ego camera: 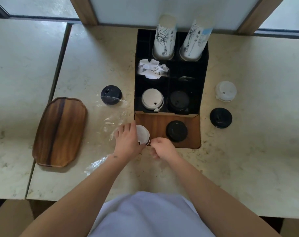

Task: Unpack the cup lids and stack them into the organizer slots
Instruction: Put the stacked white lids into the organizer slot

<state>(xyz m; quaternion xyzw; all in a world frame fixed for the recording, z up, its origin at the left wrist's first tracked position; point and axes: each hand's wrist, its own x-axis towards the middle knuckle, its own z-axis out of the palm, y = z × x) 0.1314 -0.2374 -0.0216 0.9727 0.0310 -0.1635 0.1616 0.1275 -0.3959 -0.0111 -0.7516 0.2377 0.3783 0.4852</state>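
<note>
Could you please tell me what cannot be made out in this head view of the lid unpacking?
- White lid stack: its left part is covered by the left hand.
- Right hand: curled fingertips hide whatever it pinches.
- Organizer slots: too dark to count stacked lids.

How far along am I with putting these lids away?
Partly done: white lids and black lids already sit in two organizer slots. Your left hand holds a white stack, apparently being unwrapped. Three stacks remain on the counter, one on the wooden ledge.
</note>
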